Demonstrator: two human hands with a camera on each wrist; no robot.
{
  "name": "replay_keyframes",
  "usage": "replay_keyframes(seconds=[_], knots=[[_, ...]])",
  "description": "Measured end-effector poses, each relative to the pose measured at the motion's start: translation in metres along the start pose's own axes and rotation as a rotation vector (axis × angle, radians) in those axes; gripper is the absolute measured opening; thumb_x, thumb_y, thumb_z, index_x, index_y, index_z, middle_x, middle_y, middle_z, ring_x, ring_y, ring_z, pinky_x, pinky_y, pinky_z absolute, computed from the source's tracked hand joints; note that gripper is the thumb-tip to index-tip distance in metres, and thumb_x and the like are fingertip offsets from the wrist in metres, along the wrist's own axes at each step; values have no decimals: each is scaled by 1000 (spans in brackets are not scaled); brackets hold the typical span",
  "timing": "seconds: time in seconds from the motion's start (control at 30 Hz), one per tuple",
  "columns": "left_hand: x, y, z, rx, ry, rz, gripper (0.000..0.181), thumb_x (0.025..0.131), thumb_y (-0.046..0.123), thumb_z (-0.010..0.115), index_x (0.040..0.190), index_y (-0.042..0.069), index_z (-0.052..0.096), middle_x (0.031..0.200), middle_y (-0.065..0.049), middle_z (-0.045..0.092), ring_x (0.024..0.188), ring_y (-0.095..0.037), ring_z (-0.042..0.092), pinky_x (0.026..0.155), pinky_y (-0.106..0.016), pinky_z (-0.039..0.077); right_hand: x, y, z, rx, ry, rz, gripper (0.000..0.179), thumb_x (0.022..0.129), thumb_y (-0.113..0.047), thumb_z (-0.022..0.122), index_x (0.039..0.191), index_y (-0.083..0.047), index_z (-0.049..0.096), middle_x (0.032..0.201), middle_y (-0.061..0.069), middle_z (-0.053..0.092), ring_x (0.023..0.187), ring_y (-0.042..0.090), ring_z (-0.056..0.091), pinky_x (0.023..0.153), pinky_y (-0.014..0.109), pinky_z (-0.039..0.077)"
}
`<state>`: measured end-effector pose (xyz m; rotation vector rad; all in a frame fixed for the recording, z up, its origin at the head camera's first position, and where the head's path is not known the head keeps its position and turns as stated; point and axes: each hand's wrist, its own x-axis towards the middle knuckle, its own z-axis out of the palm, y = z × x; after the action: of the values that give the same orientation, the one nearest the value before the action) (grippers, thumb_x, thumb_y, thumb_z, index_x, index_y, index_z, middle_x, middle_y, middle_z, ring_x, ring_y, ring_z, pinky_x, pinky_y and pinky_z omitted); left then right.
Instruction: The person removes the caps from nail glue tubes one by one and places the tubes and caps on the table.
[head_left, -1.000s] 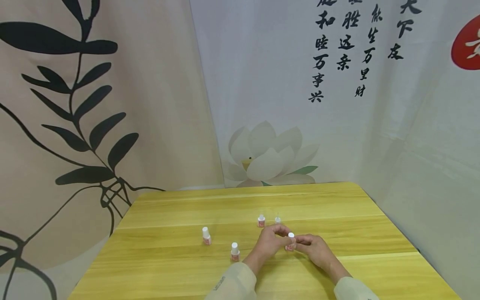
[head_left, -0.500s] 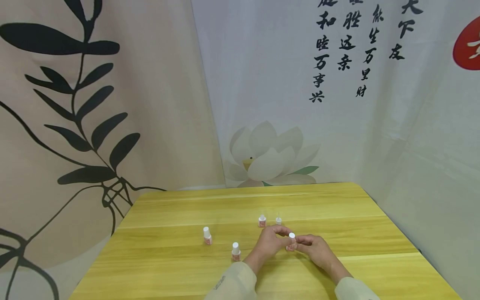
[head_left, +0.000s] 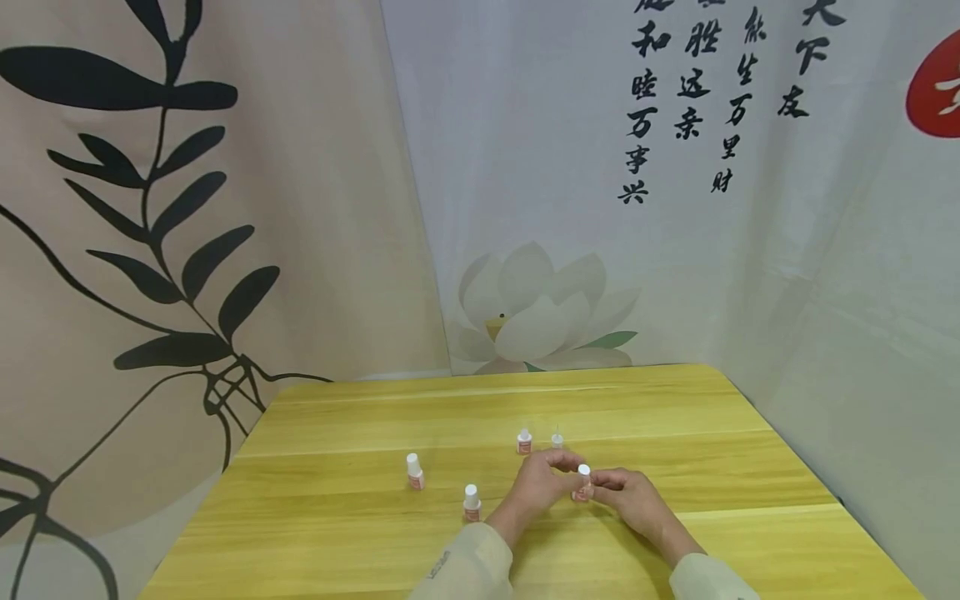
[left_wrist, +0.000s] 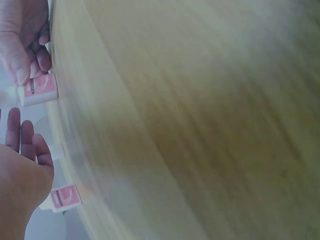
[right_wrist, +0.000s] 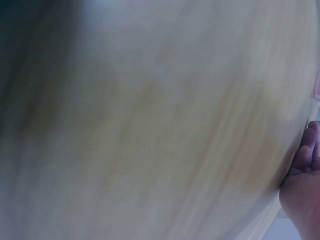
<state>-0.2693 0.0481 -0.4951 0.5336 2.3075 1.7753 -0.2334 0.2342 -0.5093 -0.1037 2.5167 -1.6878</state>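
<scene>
Over the right half of the table, both hands meet at a small white bottle [head_left: 583,472] with a pink label and white cap, standing upright. My left hand [head_left: 542,485] holds it near the cap between thumb and fingers; its fingers partly hide behind the bottle. From the other side, my right hand [head_left: 632,502] pinches the labelled body. The left wrist view shows the right thumb against the bottle [left_wrist: 42,90], with the left fingers [left_wrist: 14,127] close to its cap end. Only part of the right hand [right_wrist: 305,175] enters the right wrist view.
Behind the left hand stand a similar bottle [head_left: 524,443] and a partly hidden one [head_left: 557,441] with a thin upright tip. Two more capped bottles, one farther left [head_left: 415,472] and one nearer [head_left: 471,503], stand on the wooden table [head_left: 337,533]. A printed curtain [head_left: 337,208] hangs behind.
</scene>
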Motion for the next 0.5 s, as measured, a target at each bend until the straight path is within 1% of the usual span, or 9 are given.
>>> replay_keyframes(seconds=[0.17, 0.3, 0.4, 0.5], knots=[[1, -1, 0, 14, 3, 13, 10, 85, 20, 80, 93, 17, 75, 101, 7, 64, 103, -21, 55, 82, -39, 48, 1, -1, 1, 10, -2, 1, 29, 89, -37, 73, 106, -14, 75, 111, 3, 71, 112, 25, 59, 96, 59, 40], [1, 0, 0, 14, 4, 1, 10, 84, 22, 80, 91, 19, 74, 100, 8, 62, 102, -19, 54, 83, -40, 46, 1, 0, 1, -10, 7, -3, 29, 88, -39, 74, 106, -16, 76, 111, 2, 71, 111, 24, 60, 96, 59, 40], [1, 0, 0, 18, 11, 9, 10, 84, 22, 81, 90, 19, 73, 99, 8, 62, 101, -18, 54, 82, -38, 46, 1, 0, 1, -19, 9, -5, 29, 89, -39, 74, 106, -16, 76, 112, 2, 71, 111, 25, 60, 95, 60, 41], [2, 1, 0, 22, 20, 24, 10, 84, 21, 81, 89, 18, 73, 97, 8, 63, 100, -18, 56, 80, -36, 47, 1, 0, 1, -3, 2, 1, 29, 90, -38, 73, 107, -14, 75, 112, 3, 71, 112, 25, 59, 95, 60, 41]])
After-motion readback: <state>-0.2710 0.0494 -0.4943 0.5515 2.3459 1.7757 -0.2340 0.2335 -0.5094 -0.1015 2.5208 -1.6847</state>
